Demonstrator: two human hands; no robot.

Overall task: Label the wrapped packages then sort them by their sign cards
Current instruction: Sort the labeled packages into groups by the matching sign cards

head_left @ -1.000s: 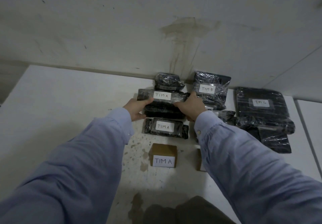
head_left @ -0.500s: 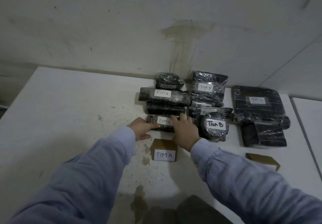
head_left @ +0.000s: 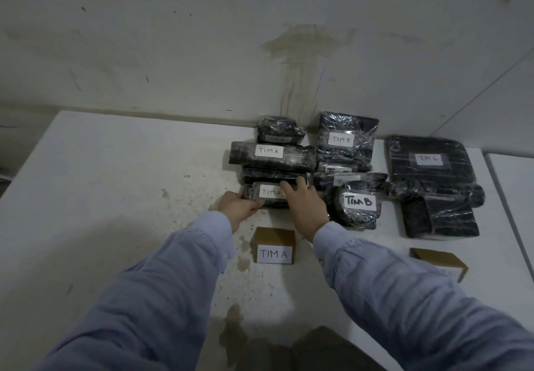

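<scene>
A row of black wrapped packages labelled TIM A runs from the wall toward me. The nearest TIM A package (head_left: 267, 194) lies flat, and my left hand (head_left: 238, 207) grips its left end. My right hand (head_left: 303, 207) lies over its right end with the fingers curled on its far edge. Behind it lie an unlabelled-looking package (head_left: 271, 175), a long TIM A package (head_left: 271, 157) and a small one (head_left: 278, 134) by the wall. A brown TIM A sign card (head_left: 274, 245) stands in front. TIM B packages (head_left: 351, 206) sit to the right.
A large TIM C package (head_left: 427, 162) and a smaller black one (head_left: 439, 214) lie far right, with another brown sign card (head_left: 439, 261) in front of them. The white table (head_left: 115, 191) meets a stained wall behind. A second table edge (head_left: 514, 197) shows at right.
Both hands came back from the long TIM A package near the wall to the nearest TIM A package. The view shifted left, revealing the round TIM B package and the right sign card.
</scene>
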